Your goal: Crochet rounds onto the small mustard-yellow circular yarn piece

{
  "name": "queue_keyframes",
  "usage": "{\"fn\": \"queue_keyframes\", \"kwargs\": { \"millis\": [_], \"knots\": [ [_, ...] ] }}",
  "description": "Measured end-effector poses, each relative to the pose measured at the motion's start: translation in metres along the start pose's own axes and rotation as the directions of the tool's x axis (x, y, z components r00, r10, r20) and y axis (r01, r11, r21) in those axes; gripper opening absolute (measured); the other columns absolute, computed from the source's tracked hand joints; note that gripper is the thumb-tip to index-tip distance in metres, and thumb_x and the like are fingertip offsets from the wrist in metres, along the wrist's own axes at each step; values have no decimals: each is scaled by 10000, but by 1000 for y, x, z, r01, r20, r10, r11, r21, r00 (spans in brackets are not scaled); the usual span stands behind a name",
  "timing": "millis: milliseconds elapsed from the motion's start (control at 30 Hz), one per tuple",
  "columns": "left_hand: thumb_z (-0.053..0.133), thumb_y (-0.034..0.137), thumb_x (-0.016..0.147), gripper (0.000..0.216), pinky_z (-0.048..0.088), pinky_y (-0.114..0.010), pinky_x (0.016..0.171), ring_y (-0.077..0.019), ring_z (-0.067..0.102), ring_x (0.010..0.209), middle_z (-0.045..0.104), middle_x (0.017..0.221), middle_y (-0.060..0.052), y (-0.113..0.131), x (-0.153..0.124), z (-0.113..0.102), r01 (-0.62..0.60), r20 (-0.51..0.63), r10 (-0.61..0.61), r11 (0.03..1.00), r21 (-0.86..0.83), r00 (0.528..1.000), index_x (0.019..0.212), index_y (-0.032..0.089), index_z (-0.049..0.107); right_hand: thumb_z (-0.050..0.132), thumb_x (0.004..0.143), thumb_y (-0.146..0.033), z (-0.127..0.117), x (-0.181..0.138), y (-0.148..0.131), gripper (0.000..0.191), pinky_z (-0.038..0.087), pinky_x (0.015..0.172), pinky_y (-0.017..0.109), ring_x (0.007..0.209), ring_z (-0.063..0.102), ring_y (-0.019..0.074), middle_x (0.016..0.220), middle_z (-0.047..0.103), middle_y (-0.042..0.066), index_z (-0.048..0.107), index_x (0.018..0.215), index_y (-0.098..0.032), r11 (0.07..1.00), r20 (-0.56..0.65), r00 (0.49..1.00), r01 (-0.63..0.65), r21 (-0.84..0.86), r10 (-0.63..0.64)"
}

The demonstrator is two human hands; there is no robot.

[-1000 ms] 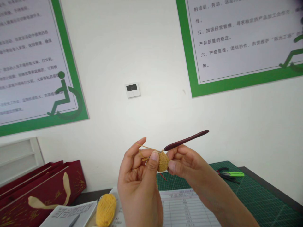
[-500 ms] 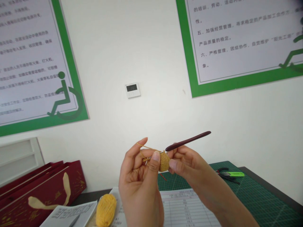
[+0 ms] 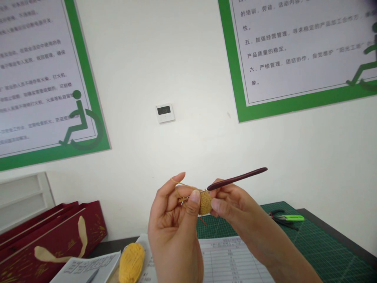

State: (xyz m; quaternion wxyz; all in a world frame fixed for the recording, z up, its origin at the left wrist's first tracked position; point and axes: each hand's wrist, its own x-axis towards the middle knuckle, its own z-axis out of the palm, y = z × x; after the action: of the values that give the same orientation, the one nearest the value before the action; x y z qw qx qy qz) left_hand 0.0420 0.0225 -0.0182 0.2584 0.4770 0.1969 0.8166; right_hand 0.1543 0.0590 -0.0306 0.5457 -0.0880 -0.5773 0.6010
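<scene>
A small mustard-yellow crocheted piece (image 3: 205,202) is held up between my two hands. My left hand (image 3: 173,220) pinches its left side under the thumb, and yellow yarn (image 3: 185,184) runs from the raised left index finger to the work. A crochet hook (image 3: 238,179) with a dark red handle slants up to the right, its metal shaft along the top of the piece. My right hand (image 3: 232,206) is closed, thumb at the piece's right edge, with the handle lying against its upper fingers. The hook's tip is partly hidden by the left hand.
On the table are a yellow yarn ball (image 3: 131,262), a printed sheet (image 3: 229,259), a paper with a pen (image 3: 92,275), and a green cutting mat (image 3: 330,243) bearing pliers (image 3: 290,217). Dark red gift bags (image 3: 59,243) stand left; the wall rises behind.
The crochet hook has shifted slightly right and down at its handle end. The crocheted piece has moved a touch to the right; both hands keep nearly the same pose.
</scene>
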Motion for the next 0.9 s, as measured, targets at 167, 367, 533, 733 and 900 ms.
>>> {"fn": "queue_keyframes", "kwargs": {
  "millis": [167,367,533,733,900],
  "knots": [
    [785,118,830,320,545,-125,705,-69,676,684,732,755,16,1,0,0,0,5,0,1000,0,1000,1110,267,740,792,838,-388,-1,-1,0,256,392,760,275,809,503,131,835,582,-18,631,913,-204,1000,4,1000,17,10,-17],
    [781,124,835,309,540,-123,698,-70,670,683,723,741,15,1,1,1,-6,18,5,1000,12,1000,1108,263,735,807,822,-396,0,-1,-1,272,391,760,277,807,505,131,833,582,-20,639,913,-203,1000,-11,1000,7,18,-7],
    [783,123,830,309,548,-130,681,-79,670,682,730,750,8,1,1,0,-9,16,9,1000,12,1000,1103,261,739,833,792,-410,1,-1,-1,306,388,741,272,786,502,128,819,588,-18,643,899,-195,1000,-25,1000,-3,28,3],
    [775,119,839,304,551,-133,664,-81,668,682,728,756,13,0,1,-1,-13,34,12,1000,26,999,1101,269,737,818,811,-400,1,-3,-1,293,381,744,267,786,501,124,814,588,-21,642,912,-189,999,-6,1000,6,34,-5],
    [771,118,842,306,545,-131,647,-78,653,668,712,746,18,1,2,-2,-32,55,31,999,32,998,1105,271,737,796,837,-380,1,-3,-4,264,375,745,259,774,486,115,784,570,-34,623,867,-183,999,36,999,34,34,-35]
  ]
}}
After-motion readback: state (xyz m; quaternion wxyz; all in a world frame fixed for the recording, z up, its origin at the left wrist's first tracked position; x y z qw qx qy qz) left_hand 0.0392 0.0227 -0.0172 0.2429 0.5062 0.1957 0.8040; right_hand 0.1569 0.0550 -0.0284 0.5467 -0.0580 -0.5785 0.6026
